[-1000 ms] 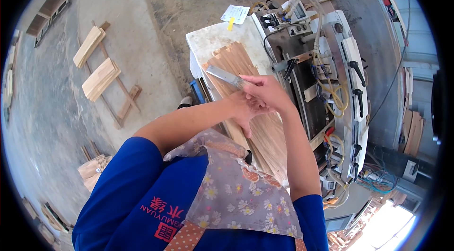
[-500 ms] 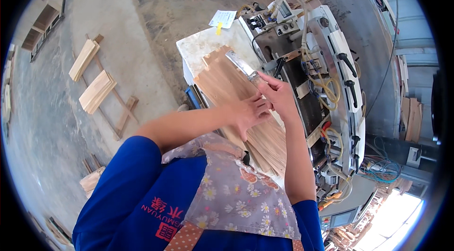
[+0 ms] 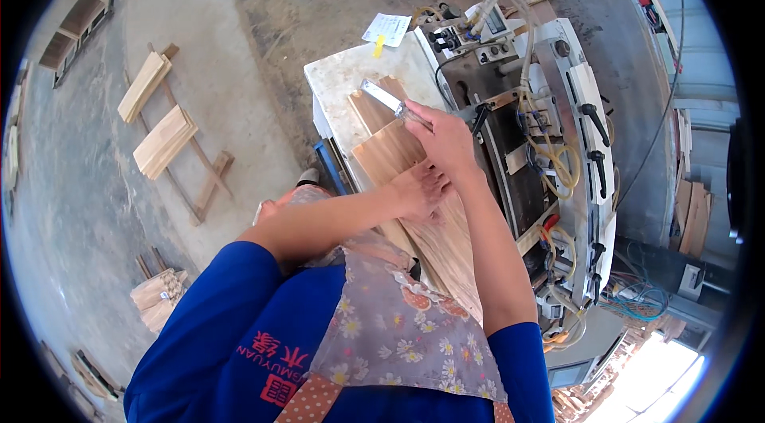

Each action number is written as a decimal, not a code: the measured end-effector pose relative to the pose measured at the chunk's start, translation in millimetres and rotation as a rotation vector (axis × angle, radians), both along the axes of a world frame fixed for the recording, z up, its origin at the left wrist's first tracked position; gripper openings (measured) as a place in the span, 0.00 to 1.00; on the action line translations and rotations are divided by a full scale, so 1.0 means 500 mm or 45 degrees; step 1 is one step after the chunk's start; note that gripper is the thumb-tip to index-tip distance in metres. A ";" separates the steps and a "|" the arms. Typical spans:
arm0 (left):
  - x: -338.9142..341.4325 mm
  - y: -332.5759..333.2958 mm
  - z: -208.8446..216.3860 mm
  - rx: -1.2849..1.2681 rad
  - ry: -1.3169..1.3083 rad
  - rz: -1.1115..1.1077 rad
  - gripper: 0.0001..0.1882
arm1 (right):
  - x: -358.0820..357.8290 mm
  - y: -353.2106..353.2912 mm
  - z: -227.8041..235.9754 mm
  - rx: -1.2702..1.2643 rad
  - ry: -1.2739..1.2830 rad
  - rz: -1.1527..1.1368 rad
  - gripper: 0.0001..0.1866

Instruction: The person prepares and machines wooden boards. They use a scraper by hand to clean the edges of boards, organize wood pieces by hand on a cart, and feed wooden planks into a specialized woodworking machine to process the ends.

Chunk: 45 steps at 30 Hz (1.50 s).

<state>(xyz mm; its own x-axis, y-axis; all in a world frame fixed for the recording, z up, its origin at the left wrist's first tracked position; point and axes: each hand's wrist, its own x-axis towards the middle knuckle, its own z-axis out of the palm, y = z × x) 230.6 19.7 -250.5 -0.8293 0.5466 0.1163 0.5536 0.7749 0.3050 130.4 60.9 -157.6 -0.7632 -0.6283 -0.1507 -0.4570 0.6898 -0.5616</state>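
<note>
Tan boards [image 3: 390, 153], floral apron [image 3: 402, 335], perhaps silver tool [image 3: 383, 95]

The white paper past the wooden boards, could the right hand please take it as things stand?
Probably not while the right hand holds a flat metal tool, though the way to the white paper looks open.

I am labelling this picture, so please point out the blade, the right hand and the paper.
Blade [image 3: 382, 97], head view: middle of its metal face.
Right hand [image 3: 445, 140], head view: back of the hand.
Paper [image 3: 388, 28], head view: middle of the sheet.

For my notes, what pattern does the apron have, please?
The apron is grey with white flowers (head view).
</note>
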 end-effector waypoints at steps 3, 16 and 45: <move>0.003 0.003 -0.006 0.047 -0.001 -0.009 0.45 | -0.002 -0.008 0.010 0.203 0.112 0.083 0.20; -0.017 -0.014 0.070 -0.115 -0.218 -0.091 0.46 | -0.054 -0.004 -0.012 0.040 -0.618 -0.087 0.24; -0.013 -0.014 0.075 -0.059 -0.076 -0.028 0.43 | -0.071 0.042 0.002 -0.065 -1.160 -0.265 0.24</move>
